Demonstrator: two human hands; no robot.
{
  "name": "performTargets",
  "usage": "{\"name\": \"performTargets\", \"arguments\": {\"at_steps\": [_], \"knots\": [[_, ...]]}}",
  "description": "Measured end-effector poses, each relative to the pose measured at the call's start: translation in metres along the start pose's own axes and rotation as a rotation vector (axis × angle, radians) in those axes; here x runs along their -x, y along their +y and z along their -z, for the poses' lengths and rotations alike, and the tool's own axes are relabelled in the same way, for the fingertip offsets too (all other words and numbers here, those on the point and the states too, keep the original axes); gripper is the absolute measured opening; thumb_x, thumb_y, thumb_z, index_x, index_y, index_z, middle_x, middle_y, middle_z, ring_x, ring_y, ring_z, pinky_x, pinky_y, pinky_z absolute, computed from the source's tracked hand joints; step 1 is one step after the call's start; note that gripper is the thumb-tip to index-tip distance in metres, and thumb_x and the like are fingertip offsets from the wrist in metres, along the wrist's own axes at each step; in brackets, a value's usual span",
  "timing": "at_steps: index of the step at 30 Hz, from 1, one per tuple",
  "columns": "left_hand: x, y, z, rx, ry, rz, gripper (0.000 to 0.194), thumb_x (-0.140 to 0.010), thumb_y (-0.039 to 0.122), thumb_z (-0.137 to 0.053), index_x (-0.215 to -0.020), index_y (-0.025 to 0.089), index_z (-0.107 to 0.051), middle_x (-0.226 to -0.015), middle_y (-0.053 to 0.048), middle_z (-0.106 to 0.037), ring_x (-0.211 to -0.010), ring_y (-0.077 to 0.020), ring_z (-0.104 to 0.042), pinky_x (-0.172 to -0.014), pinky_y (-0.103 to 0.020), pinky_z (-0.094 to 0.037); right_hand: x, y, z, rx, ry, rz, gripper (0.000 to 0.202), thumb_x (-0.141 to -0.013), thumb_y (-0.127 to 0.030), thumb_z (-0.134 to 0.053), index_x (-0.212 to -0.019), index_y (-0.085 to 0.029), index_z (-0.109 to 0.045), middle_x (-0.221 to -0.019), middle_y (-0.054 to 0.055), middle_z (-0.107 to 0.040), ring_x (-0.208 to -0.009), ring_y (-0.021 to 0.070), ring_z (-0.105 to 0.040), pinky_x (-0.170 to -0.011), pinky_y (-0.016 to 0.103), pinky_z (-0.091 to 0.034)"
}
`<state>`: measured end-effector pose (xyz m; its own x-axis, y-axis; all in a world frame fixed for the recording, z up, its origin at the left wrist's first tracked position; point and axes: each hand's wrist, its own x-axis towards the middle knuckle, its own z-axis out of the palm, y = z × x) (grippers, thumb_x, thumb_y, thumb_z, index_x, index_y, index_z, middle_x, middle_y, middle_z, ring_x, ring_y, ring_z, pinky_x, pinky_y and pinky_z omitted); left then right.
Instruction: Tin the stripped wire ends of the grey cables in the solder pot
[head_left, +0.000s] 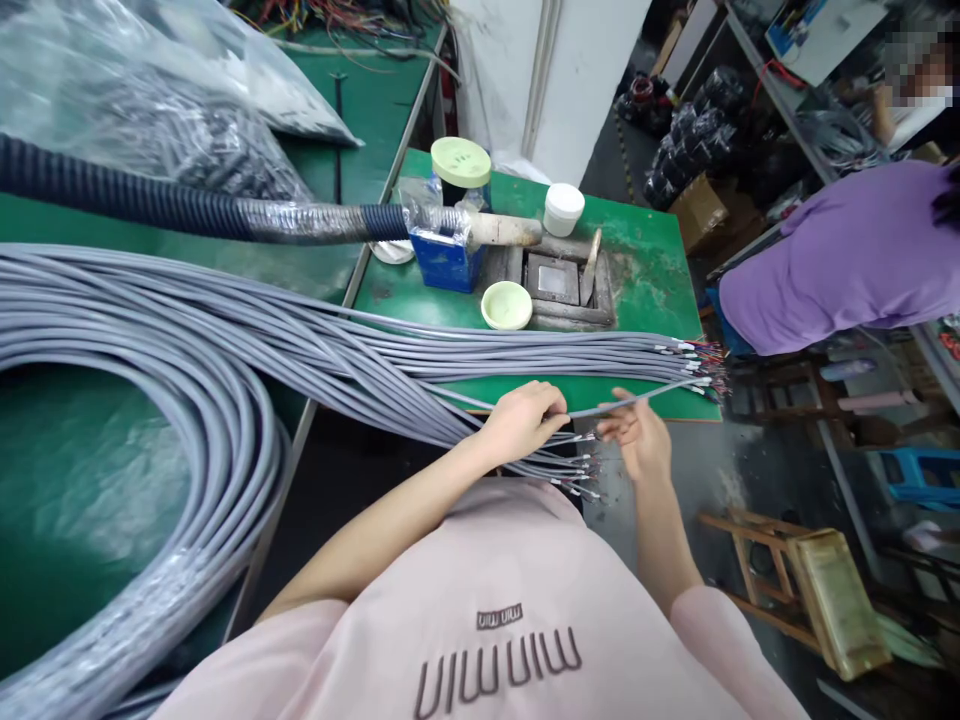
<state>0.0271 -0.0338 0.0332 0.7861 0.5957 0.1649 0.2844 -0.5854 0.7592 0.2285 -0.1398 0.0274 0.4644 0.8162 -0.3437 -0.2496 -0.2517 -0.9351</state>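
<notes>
My left hand (523,422) is closed round a single grey cable (585,413) just in front of the green bench's front edge. That cable slants up to the right, past my right hand (637,432), whose fingers are partly spread and touch it from below. Beyond both hands, a bundle of grey cables (525,352) lies across the green bench, its white-tagged ends and thin coloured wires (709,365) at the right edge. Several more cable ends (577,470) hang near my body, below my left hand.
A solder pot (556,278) with a scraper (592,268) sits behind the bundle, near a pale green dish (506,305), a white jar (563,208) and an extraction hose (315,222). Coiled cables (217,400) fill the left. A person in purple (840,260) and a wooden stool (832,600) are at right.
</notes>
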Motion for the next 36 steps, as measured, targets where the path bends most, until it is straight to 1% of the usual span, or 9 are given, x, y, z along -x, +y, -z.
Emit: {"name": "performTargets", "arguments": {"at_steps": [2,5,9,12,16,23,28,31,36], "knots": [[0.007,0.004,0.008,0.132,-0.05,-0.017,0.011,-0.087,0.027,-0.059,-0.081,0.018,-0.06,-0.079,-0.001,-0.062,-0.076,-0.0145,-0.055,-0.071,-0.026,-0.042,-0.002,-0.017,0.001,0.025,0.171,0.233,0.041,-0.092,-0.055,-0.039,-0.104,-0.021,-0.058,-0.079,0.006,-0.07,-0.058,0.0147,-0.062,-0.048,0.026,-0.045],[0.011,0.008,0.017,0.276,-0.131,0.002,0.013,-0.084,0.03,-0.064,-0.08,0.017,-0.063,-0.077,-0.001,-0.063,-0.074,-0.0133,-0.056,-0.069,-0.024,-0.043,0.009,-0.037,-0.006,0.08,0.22,0.421,0.033,-0.095,-0.049,-0.038,-0.101,-0.023,-0.058,-0.055,-0.002,-0.059,-0.049,0.0135,-0.052,-0.048,0.025,-0.04],[0.009,0.01,0.022,0.675,-0.044,0.154,0.032,-0.08,0.039,-0.069,-0.101,0.015,-0.066,-0.078,-0.002,-0.066,-0.068,-0.0115,-0.057,-0.066,-0.024,-0.046,0.035,-0.044,-0.031,0.419,-0.16,0.314,0.024,-0.09,-0.04,-0.054,-0.093,-0.02,-0.067,-0.047,-0.003,-0.057,-0.042,0.0115,-0.049,-0.047,0.024,-0.038],[0.006,0.008,0.026,0.997,0.098,0.237,0.037,-0.077,0.043,-0.071,-0.099,0.013,-0.068,-0.075,-0.002,-0.066,-0.066,-0.0107,-0.059,-0.067,-0.024,-0.049,0.047,-0.038,-0.046,0.722,-0.471,0.233,0.027,-0.094,-0.038,-0.046,-0.1,-0.022,-0.067,-0.05,-0.005,-0.06,-0.045,0.0106,-0.054,-0.052,0.023,-0.043],[0.005,0.003,0.028,1.121,0.223,0.338,0.035,-0.07,0.045,-0.076,-0.081,0.013,-0.069,-0.068,0.0,-0.064,-0.062,-0.0091,-0.057,-0.064,-0.023,-0.05,0.051,-0.026,-0.052,0.753,-0.576,0.196,0.029,-0.096,-0.038,-0.043,-0.1,-0.021,-0.066,-0.051,-0.005,-0.06,-0.046,0.0105,-0.056,-0.053,0.022,-0.044],[0.005,0.013,0.011,1.075,0.21,0.316,0.036,-0.073,0.044,-0.075,-0.067,0.012,-0.059,-0.06,0.0,-0.061,-0.055,-0.0073,-0.053,-0.056,-0.02,-0.043,0.046,-0.021,-0.055,0.61,-0.387,0.246,0.023,-0.092,-0.04,-0.05,-0.095,-0.022,-0.064,-0.054,-0.004,-0.06,-0.046,0.0113,-0.055,-0.05,0.023,-0.044],[0.006,0.016,0.011,1.114,0.159,0.3,0.032,-0.075,0.041,-0.074,-0.077,0.012,-0.061,-0.061,0.0,-0.061,-0.056,-0.0085,-0.055,-0.058,-0.022,-0.044,0.043,-0.022,-0.061,0.616,-0.365,0.255,0.024,-0.093,-0.041,-0.047,-0.091,-0.023,-0.064,-0.049,-0.005,-0.056,-0.043,0.0112,-0.051,-0.048,0.024,-0.044],[0.003,0.013,0.017,1.168,0.246,0.298,0.038,-0.068,0.038,-0.079,-0.092,0.013,-0.062,-0.06,0.005,-0.057,-0.053,-0.006,-0.052,-0.056,-0.019,-0.042,0.042,-0.022,-0.062,0.587,-0.372,0.244,0.025,-0.093,-0.041,-0.047,-0.095,-0.023,-0.065,-0.05,-0.005,-0.056,-0.042,0.0106,-0.05,-0.047,0.023,-0.042],[-0.001,0.011,0.023,1.221,0.406,0.385,0.033,-0.07,0.041,-0.076,-0.083,0.014,-0.062,-0.064,0.003,-0.06,-0.052,-0.0043,-0.048,-0.051,-0.017,-0.038,0.041,-0.021,-0.061,0.552,-0.391,0.228,0.026,-0.094,-0.041,-0.047,-0.096,-0.022,-0.065,-0.049,-0.005,-0.054,-0.041,0.0098,-0.048,-0.044,0.022,-0.04]]}}
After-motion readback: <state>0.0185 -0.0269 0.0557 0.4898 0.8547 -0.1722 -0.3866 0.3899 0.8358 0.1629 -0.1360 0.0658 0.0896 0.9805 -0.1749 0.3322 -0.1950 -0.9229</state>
